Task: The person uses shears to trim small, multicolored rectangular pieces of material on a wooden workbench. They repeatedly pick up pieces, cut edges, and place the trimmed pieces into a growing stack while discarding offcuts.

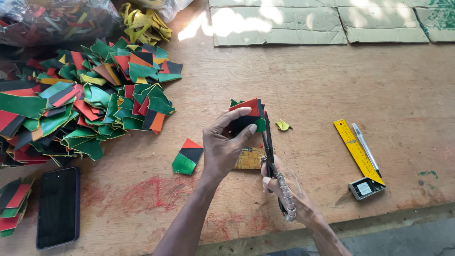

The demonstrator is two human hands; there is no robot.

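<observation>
My left hand (222, 144) pinches a small stack of striped pieces (247, 114) coloured red, black and green, held upright above the wooden tabletop (308, 90). My right hand (289, 192) grips a pair of dark scissors (269, 144) with wrapped handles. The blades point away from me and meet the right edge of the held stack. A single cut piece (187, 157) in the same three colours lies flat just left of my left wrist. A tiny yellow-green scrap (283, 125) rests to the right of the blades.
A big heap of coloured pieces (80, 104) covers the left of the table. A dark phone (58, 206) lies at front left beside a small stack (12, 204). A yellow square ruler (359, 154) and pen (366, 147) sit right. Cardboard sheets (284, 23) lie at the back.
</observation>
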